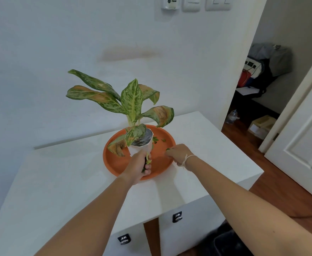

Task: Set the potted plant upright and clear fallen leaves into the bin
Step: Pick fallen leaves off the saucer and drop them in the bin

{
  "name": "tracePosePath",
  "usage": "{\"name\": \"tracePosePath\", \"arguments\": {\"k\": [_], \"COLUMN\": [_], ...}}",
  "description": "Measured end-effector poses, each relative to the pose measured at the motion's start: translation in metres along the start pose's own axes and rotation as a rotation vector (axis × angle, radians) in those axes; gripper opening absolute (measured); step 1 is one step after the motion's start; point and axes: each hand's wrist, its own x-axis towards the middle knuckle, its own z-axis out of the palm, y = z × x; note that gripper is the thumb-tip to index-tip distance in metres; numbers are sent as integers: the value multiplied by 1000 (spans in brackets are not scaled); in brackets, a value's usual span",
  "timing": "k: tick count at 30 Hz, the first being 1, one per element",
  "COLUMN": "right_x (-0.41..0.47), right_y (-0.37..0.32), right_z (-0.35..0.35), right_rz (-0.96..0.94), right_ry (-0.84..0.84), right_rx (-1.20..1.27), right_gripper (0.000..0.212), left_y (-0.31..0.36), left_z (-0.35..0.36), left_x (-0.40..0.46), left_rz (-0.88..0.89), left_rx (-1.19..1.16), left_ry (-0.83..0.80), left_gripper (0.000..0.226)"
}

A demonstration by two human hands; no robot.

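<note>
white faceted pot of variegated plant [141, 145] upright on round terracotta saucer [118, 163] | left hand [139, 168] clutches gathered leaves at pot's 6 o'clock | right hand [178, 154] pinches scrap; loose green leaf bits [157, 140] lie at its 11 o'clock, nearer right hand

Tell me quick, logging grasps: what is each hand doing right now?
Left hand: closed around a bunch of leaf scraps.
Right hand: fingers curled, pinching a green leaf bit over the orange saucer.

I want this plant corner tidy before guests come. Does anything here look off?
Yes. Leaf scraps lie loose in the orange saucer right of the white pot, and several plant leaves are browned and curling. The pot itself looks upright.
</note>
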Motion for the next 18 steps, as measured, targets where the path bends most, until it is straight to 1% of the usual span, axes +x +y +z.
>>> {"name": "tracePosePath", "arguments": {"k": [2,4,7,10,13,18], "right_x": [-3,-7,-16,-26,-34,-42], "right_y": [9,21,41,67,95,138], "right_z": [-16,-33,-58,-85,-115,-178], "right_rz": [65,112,146,173,182,153], "right_ry": [-29,-20,28,101,158,231], "right_rx": [233,379,589,765,880,982], "right_gripper": [35,29,22,21,22,20], "left_y": [-1,-2,-8,-17,-28,-44], "left_z": [12,30,62,99,143,222], "left_x": [1,3,5,7,6,7], "left_rz": [-8,-24,-30,-49,-66,-97], "left_rx": [-11,-9,35,74,107,161], "left_ry": [-11,-39,-124,-214,-283,-391], "left_gripper": [27,24,23,24,25,25]}}
